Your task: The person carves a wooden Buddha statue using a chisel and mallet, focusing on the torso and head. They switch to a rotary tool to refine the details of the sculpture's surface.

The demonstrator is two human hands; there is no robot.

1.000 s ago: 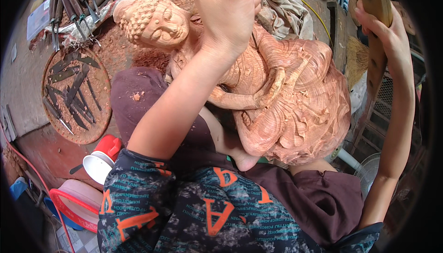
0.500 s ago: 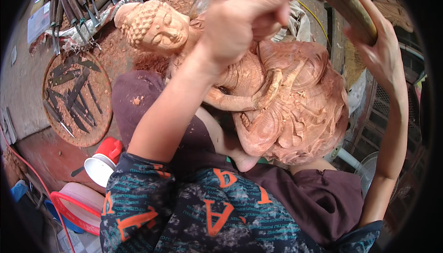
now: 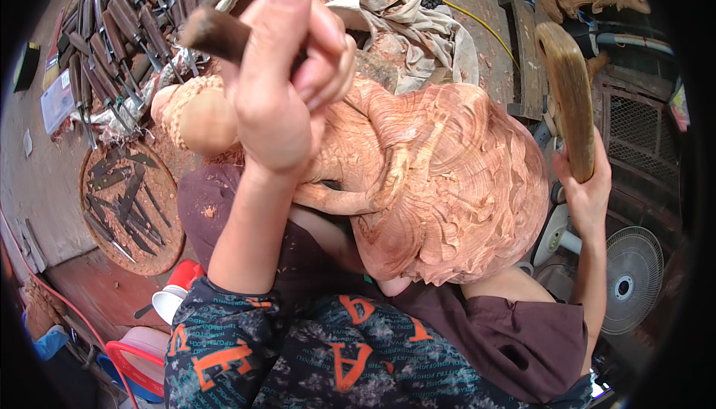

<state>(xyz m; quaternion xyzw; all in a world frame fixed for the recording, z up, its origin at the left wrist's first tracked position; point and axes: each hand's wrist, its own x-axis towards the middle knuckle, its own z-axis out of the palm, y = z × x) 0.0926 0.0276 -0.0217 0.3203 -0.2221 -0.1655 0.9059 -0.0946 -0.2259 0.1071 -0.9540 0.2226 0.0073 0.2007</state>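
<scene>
My left hand [image 3: 280, 88] is closed round the wooden handle of a carving chisel [image 3: 216, 35]. It is raised over the neck and shoulder of a carved wooden seated figure [image 3: 462, 178]. The hand hides most of the chisel's blade and part of the figure's head [image 3: 205, 122], which has a knobbly, curled top. Out at the right, my right hand [image 3: 585, 193] grips the lower end of a worn wooden mallet [image 3: 568, 88], held upright and apart from the chisel. The figure lies across my lap, its folded robe and arm cut in relief, with small chips on its surface.
Several dark-handled chisels [image 3: 127, 21] lie bundled at the far left. A round tray [image 3: 175, 249] nearer me holds blades and shavings. Crumpled cloth [image 3: 418, 29] lies behind the figure. A fan [image 3: 630, 282] stands at right, a red-rimmed tub [image 3: 138, 357] at lower left.
My left hand has moved left with the chisel, now over the figure's neck. My right hand has come lower with the mallet, now more upright. The view has shifted.
</scene>
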